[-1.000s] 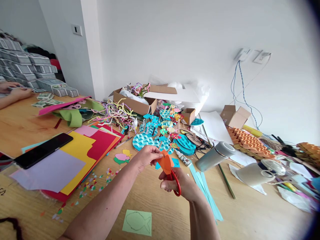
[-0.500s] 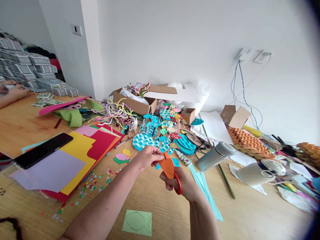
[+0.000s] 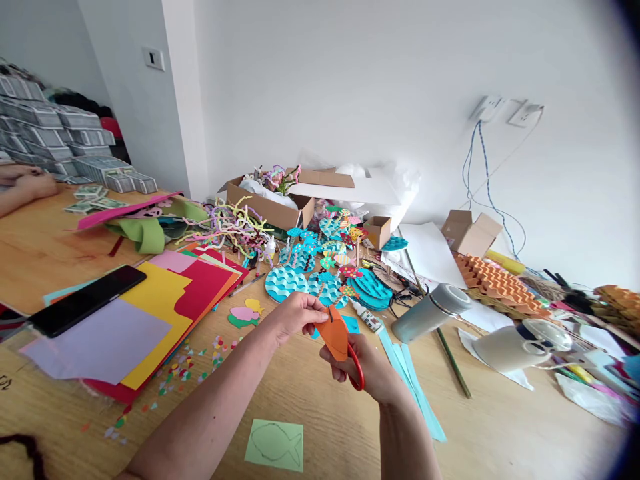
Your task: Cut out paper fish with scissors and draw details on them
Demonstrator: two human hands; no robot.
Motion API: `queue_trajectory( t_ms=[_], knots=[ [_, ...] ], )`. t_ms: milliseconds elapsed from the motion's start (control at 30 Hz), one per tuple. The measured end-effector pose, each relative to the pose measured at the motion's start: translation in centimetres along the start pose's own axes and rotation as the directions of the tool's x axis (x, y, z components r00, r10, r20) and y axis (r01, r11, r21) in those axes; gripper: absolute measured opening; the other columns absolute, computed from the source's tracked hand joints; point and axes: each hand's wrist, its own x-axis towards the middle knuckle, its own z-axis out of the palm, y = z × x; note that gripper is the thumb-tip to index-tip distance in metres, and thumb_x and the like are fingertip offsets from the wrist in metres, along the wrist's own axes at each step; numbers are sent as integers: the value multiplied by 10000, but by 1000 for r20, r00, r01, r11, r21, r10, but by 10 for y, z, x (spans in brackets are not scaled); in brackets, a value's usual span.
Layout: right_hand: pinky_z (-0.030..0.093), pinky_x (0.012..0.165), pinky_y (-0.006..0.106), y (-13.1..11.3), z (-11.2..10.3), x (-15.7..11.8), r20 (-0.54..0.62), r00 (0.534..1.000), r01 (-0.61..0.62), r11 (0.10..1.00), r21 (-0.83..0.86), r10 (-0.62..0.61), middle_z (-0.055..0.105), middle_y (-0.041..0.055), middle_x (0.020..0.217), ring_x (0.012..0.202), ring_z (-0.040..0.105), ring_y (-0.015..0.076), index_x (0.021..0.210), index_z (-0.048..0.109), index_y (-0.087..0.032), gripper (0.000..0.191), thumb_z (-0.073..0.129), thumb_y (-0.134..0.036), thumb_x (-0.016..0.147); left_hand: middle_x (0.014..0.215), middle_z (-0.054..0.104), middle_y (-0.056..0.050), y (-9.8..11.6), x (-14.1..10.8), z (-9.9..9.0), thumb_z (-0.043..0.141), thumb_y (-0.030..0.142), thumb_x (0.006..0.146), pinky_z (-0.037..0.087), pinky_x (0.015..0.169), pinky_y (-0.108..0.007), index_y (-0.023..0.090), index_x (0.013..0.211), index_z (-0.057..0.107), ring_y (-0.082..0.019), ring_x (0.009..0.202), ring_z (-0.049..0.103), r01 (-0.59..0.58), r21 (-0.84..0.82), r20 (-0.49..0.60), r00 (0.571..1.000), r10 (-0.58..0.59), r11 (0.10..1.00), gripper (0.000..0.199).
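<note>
Fingers of my left hand (image 3: 300, 313) pinch the upper left edge of a piece of orange paper (image 3: 332, 337). A curved drawn line runs near its lower edge. My right hand (image 3: 357, 363) is closed round the red handles of a pair of scissors (image 3: 357, 369). The dark blades lie at the paper, and a bit of one shows near its top; the rest is behind the sheet. Below my hands, flat on the table, lies a light green paper with a drawn fish outline (image 3: 275, 445). Pink, yellow and green paper fish cut-outs (image 3: 244, 315) lie left of my left hand.
Left is a stack of coloured paper (image 3: 127, 333) with a black phone (image 3: 90, 300) on it. Paper scraps (image 3: 183, 367) are scattered beside it. To the right stand or lie a grey flask (image 3: 430, 312), light blue strips (image 3: 413, 380) and a glue bottle (image 3: 367, 316). Another person's hands (image 3: 30, 183) rest far left.
The orange paper has turned slightly between my hands, and a little more of the dark blade shows at its top. At far left, the other person's hands have shifted.
</note>
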Motion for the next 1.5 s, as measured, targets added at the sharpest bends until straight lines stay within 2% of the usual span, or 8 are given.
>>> queue_trajectory(
  t_ms=[133,667,1200,1367,1500],
  knots=[
    [315,438,202,3,-1,1,3,1000,29,1000,9,-29,504,-49,547,474,446,81,664,467,-188,311,681,-397,748,554,527,27,0,0,0,677,353,614,325,454,-224,136,686,584,-70,430,442,6,-4,9,1000,-6,1000,246],
    [268,398,187,-3,0,0,-14,1000,10,999,-42,-11,484,-54,489,434,392,74,687,510,-178,256,654,-379,752,564,537,21,-1,0,-2,683,352,618,329,455,-221,134,692,592,-68,433,446,-4,-21,19,1000,5,1000,248],
    [271,391,178,-6,1,-1,-21,1000,20,1000,-25,-20,453,-62,497,435,403,72,671,505,-180,222,654,-335,724,557,537,24,-1,0,-1,671,341,633,333,457,-224,135,703,584,-71,430,450,-8,-34,18,1000,9,999,234],
    [281,393,181,-2,0,-1,-45,999,11,998,-61,-14,492,-48,493,430,417,79,691,525,-175,149,583,-300,750,556,539,21,0,0,0,677,343,624,330,457,-223,137,704,572,-76,443,452,-26,-54,15,1000,27,998,244],
    [279,393,184,0,-1,0,-54,998,11,996,-93,-16,513,-40,487,425,408,77,622,483,-186,169,556,-262,753,577,547,13,0,1,0,689,338,607,315,461,-221,135,692,579,-79,473,453,-38,-72,0,999,38,997,246]
  ],
)
